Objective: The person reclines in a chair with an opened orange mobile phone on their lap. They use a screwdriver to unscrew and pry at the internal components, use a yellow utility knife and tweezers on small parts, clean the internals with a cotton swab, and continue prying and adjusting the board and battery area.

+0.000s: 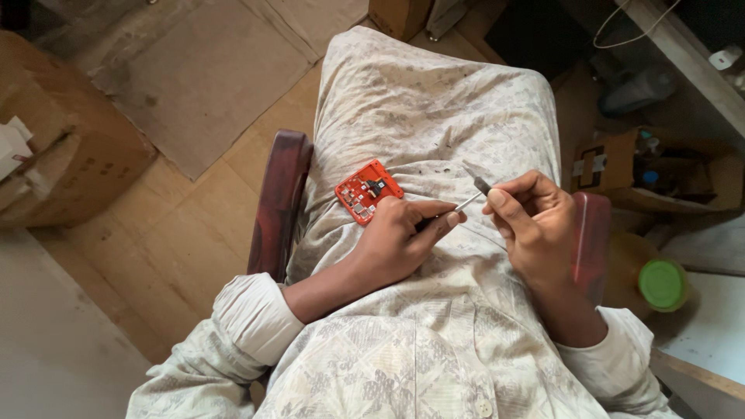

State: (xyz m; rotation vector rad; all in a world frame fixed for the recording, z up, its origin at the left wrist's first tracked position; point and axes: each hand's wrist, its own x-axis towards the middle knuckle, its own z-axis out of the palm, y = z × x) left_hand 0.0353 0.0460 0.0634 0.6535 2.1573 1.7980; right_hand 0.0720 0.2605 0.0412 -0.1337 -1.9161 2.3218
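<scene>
Slim metal tool (pixel 470 200) pinched at both ends, over the lap.
Left hand (pixel 400 237) and right hand (pixel 531 217) are closed on it; judged light, stiff, slippery. Orange circuit board (pixel 368 191) lies beside the left hand, judged fragile, best held by its edges.

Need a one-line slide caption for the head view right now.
Seated person: left hand holds an orange circuit board; right hand pinches a thin metal tool over the lap.

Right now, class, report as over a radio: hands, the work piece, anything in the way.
Left hand grips tool handle, beside orange circuit board on lap. Right hand pinches thin metal tool near its tip. Nothing between hands and board.
</scene>
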